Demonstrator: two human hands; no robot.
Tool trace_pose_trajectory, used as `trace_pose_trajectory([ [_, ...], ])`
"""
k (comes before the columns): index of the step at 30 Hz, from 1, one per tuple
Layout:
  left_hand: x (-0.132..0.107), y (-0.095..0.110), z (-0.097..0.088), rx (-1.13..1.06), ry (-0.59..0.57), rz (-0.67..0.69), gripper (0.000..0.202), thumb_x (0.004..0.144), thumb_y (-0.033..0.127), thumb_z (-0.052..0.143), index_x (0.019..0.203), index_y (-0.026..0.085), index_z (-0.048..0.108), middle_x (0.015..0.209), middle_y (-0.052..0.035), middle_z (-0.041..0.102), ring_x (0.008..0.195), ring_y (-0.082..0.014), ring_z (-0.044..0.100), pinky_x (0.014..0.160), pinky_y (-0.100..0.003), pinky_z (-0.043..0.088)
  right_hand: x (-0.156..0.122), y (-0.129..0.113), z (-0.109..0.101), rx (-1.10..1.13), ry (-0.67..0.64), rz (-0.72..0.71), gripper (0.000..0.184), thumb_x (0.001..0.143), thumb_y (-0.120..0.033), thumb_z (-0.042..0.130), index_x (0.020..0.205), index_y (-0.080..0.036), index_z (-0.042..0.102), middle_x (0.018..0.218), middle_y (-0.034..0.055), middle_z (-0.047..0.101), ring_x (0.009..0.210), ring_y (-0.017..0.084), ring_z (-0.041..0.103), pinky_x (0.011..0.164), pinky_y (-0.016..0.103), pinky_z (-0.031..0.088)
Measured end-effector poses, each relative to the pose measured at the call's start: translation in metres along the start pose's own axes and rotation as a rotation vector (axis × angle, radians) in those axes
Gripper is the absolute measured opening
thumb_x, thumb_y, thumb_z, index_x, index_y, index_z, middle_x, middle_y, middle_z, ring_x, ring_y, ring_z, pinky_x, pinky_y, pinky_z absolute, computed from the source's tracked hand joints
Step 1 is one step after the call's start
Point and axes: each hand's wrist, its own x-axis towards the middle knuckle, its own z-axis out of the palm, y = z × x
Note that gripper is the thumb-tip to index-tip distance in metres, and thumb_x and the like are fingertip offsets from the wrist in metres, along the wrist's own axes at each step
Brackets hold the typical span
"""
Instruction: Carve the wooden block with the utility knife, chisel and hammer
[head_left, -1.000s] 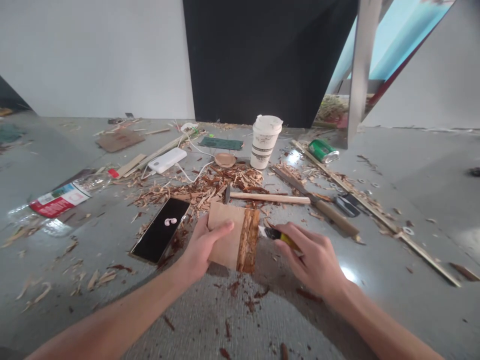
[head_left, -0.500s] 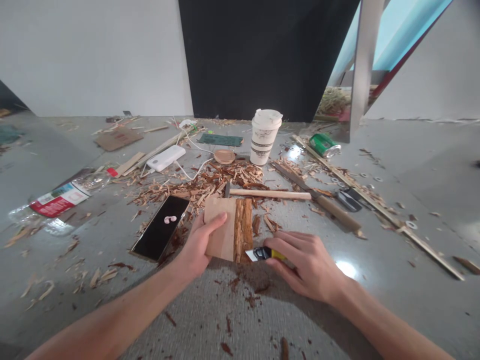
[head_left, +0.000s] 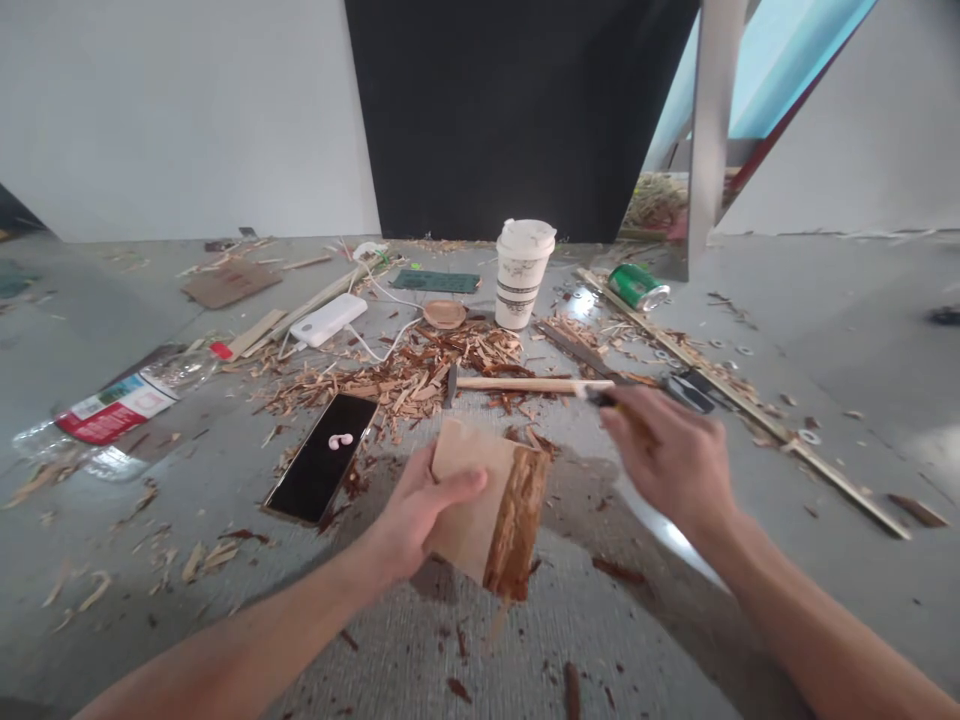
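Right hand (head_left: 671, 462) has lifted off the wood block (head_left: 491, 505), now raised beside it, fingers closed on a blurred knife (head_left: 600, 397). Left hand (head_left: 416, 510) clamps the block's left edge, tilted. Phone (head_left: 321, 457) lies left of the block, hammer (head_left: 525, 384) beyond it.

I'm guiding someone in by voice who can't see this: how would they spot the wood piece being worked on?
Start at the paper cup standing at the back of the floor and come straight toward the camera, past the hammer. The left hand grips a flat wood block there. Unlike the loose shavings around it, it has a rough reddish bark edge.
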Motion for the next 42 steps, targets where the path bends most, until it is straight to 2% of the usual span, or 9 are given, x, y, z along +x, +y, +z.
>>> trace_pose_trajectory([
  [3, -0.001, -0.001, 0.000, -0.024, -0.013, 0.019, 0.068, 0.062, 0.041, 0.098, 0.119, 0.021, 0.066, 0.111, -0.0098, 0.080, 0.099, -0.0296, 0.076, 0.070, -0.031, 0.061, 0.001, 0.012, -0.003, -0.024, 0.043, 0.122, 0.016, 0.104, -0.029, 0.059, 0.108, -0.017, 0.069, 0.070, -0.0002, 0.064, 0.052, 0.011, 0.051, 0.051, 0.026, 0.037],
  [10, 0.009, 0.008, -0.004, -0.056, 0.107, 0.047, 0.067, 0.069, 0.040, 0.093, 0.127, 0.025, 0.061, 0.116, -0.0089, 0.079, 0.099, -0.0298, 0.077, 0.068, -0.034, 0.063, -0.012, -0.021, 0.008, 0.208, -0.300, -0.199, 0.014, 0.105, -0.024, 0.053, 0.113, -0.017, 0.062, 0.087, 0.0044, 0.069, 0.068, 0.016, 0.060, 0.062, 0.029, 0.043],
  [14, 0.012, 0.007, -0.005, -0.058, 0.118, 0.075, 0.064, 0.072, 0.040, 0.091, 0.127, 0.025, 0.062, 0.116, -0.0091, 0.079, 0.096, -0.0284, 0.077, 0.067, -0.033, 0.063, -0.013, -0.035, 0.013, 0.253, -0.382, -0.306, 0.015, 0.106, -0.029, 0.052, 0.109, -0.018, 0.061, 0.086, 0.0049, 0.067, 0.069, 0.018, 0.058, 0.062, 0.032, 0.041],
  [19, 0.012, 0.004, -0.007, -0.053, 0.084, 0.102, 0.064, 0.074, 0.039, 0.091, 0.130, 0.027, 0.062, 0.119, -0.0073, 0.078, 0.099, -0.0275, 0.078, 0.070, -0.032, 0.064, -0.012, -0.035, 0.012, 0.217, -0.436, -0.364, 0.021, 0.108, -0.032, 0.047, 0.103, -0.018, 0.062, 0.078, 0.0022, 0.062, 0.066, 0.018, 0.053, 0.060, 0.034, 0.038],
  [27, 0.003, 0.004, -0.004, -0.015, 0.061, 0.091, 0.072, 0.073, 0.045, 0.091, 0.134, 0.025, 0.059, 0.121, -0.0104, 0.077, 0.100, -0.0309, 0.077, 0.071, -0.036, 0.064, -0.004, -0.027, 0.007, -0.009, -0.227, -0.473, 0.023, 0.107, -0.033, 0.052, 0.096, -0.018, 0.066, 0.074, 0.0025, 0.065, 0.064, 0.017, 0.058, 0.058, 0.033, 0.040],
  [30, -0.005, -0.003, -0.001, 0.072, 0.027, 0.029, 0.074, 0.066, 0.042, 0.096, 0.129, 0.022, 0.062, 0.114, -0.0110, 0.078, 0.097, -0.0304, 0.077, 0.072, -0.034, 0.062, 0.004, -0.003, 0.002, -0.080, -0.072, -0.219, 0.012, 0.104, -0.025, 0.058, 0.105, -0.018, 0.068, 0.082, 0.0030, 0.072, 0.064, 0.013, 0.061, 0.056, 0.028, 0.041],
  [33, -0.007, -0.006, 0.001, 0.089, -0.034, 0.003, 0.070, 0.065, 0.042, 0.097, 0.123, 0.019, 0.065, 0.113, -0.0118, 0.078, 0.099, -0.0293, 0.076, 0.077, -0.033, 0.061, 0.006, 0.020, -0.002, -0.128, 0.088, 0.032, 0.013, 0.102, -0.025, 0.062, 0.111, -0.018, 0.069, 0.083, 0.0033, 0.073, 0.059, 0.012, 0.058, 0.053, 0.026, 0.040],
  [36, 0.003, 0.001, -0.002, 0.026, 0.037, 0.078, 0.066, 0.070, 0.043, 0.093, 0.125, 0.022, 0.064, 0.116, -0.0102, 0.078, 0.098, -0.0285, 0.077, 0.071, -0.032, 0.062, 0.000, 0.020, 0.003, -0.013, -0.060, -0.007, 0.014, 0.104, -0.025, 0.058, 0.112, -0.018, 0.067, 0.082, 0.0033, 0.071, 0.058, 0.012, 0.057, 0.053, 0.026, 0.039],
  [42, 0.020, 0.012, -0.010, -0.032, 0.125, 0.122, 0.068, 0.071, 0.044, 0.091, 0.129, 0.025, 0.061, 0.114, -0.0090, 0.079, 0.092, -0.0286, 0.078, 0.062, -0.032, 0.061, -0.011, -0.023, 0.018, 0.141, -0.326, -0.253, 0.016, 0.107, -0.028, 0.051, 0.110, -0.017, 0.063, 0.085, 0.0049, 0.069, 0.068, 0.016, 0.061, 0.060, 0.031, 0.041],
])
